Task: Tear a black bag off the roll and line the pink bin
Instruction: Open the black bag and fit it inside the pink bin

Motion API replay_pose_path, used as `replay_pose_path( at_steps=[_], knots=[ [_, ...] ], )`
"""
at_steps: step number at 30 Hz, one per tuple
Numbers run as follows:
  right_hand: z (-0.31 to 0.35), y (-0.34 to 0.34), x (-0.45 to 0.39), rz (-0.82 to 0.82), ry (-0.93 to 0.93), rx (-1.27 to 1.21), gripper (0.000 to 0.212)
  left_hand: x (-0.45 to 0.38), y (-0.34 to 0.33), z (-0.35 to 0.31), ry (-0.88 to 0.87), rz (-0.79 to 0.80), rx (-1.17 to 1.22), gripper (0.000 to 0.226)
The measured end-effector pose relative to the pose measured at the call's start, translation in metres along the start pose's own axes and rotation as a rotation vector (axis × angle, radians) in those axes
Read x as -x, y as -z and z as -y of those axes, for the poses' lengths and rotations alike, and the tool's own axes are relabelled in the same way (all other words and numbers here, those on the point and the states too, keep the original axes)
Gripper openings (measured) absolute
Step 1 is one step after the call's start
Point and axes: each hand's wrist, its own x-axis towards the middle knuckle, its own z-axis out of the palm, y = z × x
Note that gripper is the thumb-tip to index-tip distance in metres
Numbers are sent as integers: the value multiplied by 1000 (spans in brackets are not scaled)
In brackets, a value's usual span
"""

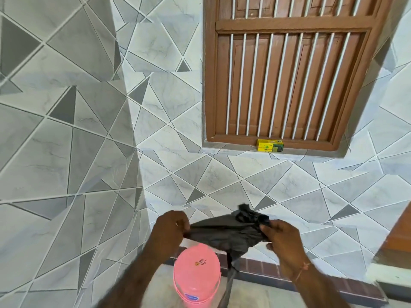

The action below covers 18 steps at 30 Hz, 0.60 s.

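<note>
A black plastic bag [224,235] is stretched between my two hands, above and behind the pink bin [196,274]. My left hand [170,230] pinches the bag's left edge. My right hand [283,240] grips its bunched right end, where crumpled plastic sticks up. A narrow tail of the bag hangs down to the right of the bin. The bin stands on the floor below my hands, open end up, with a blue sticker on its near side.
A yellow and green box [270,145] sits on the sill of a brown wooden barred window [287,74]. Grey patterned tiled walls meet in a corner at left. A dark brick skirting [264,268] runs along the floor.
</note>
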Motion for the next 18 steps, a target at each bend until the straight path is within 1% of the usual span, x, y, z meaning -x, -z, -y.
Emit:
replay_pose_path(
  at_steps=[1, 2, 3, 4, 5, 6, 7, 8, 9, 10, 11, 12, 13, 14, 15, 16, 17, 18],
  knots=[
    [-3, 8, -6, -35, 40, 142, 16, -2, 3, 4, -51, 54, -251, 41],
    [-4, 13, -7, -34, 76, 277, 14, -4, 4, 4, -77, 93, -450, 38],
    [-5, 14, -6, -17, 113, 399, 13, -7, 4, 4, -81, 100, -559, 34],
    [-5, 12, -3, -16, 171, 513, 20, -9, 2, 2, -73, 80, -591, 29],
    [-4, 8, -1, -51, 293, 606, 34, -11, -2, -1, -76, 53, -571, 25],
    [-1, 2, 4, -95, 478, 650, 44, -12, -5, -8, -106, 30, -530, 24],
    [5, -7, 8, -125, 669, 658, 49, -11, -8, -14, -144, 10, -453, 27],
    [14, -18, 15, -101, 829, 658, 53, -10, -9, -22, -154, -4, -353, 32],
    [22, -30, 19, -7, 909, 678, 61, -9, -9, -30, -144, -8, -249, 37],
    [30, -44, 24, 128, 913, 712, 69, -8, -9, -39, -144, -8, -154, 40],
    [34, -57, 26, 268, 842, 729, 72, -8, -8, -48, -152, -10, -70, 41],
    [33, -67, 24, 373, 749, 716, 67, -7, -5, -55, -166, -14, -13, 40],
    [30, -74, 20, 407, 664, 681, 55, -8, -1, -58, -177, -16, 21, 38],
    [28, -77, 13, 367, 603, 617, 41, -8, 5, -58, -193, -19, 22, 37],
    [27, -76, 6, 295, 547, 560, 33, -10, 12, -54, -212, -18, 5, 37],
    [25, -71, -1, 240, 508, 536, 35, -13, 18, -46, -232, -4, -38, 36],
    [25, -63, -7, 204, 508, 578, 40, -16, 22, -36, -258, 28, -118, 33],
    [25, -56, -13, 195, 557, 667, 44, -19, 26, -25, -281, 74, -267, 26]
  ],
)
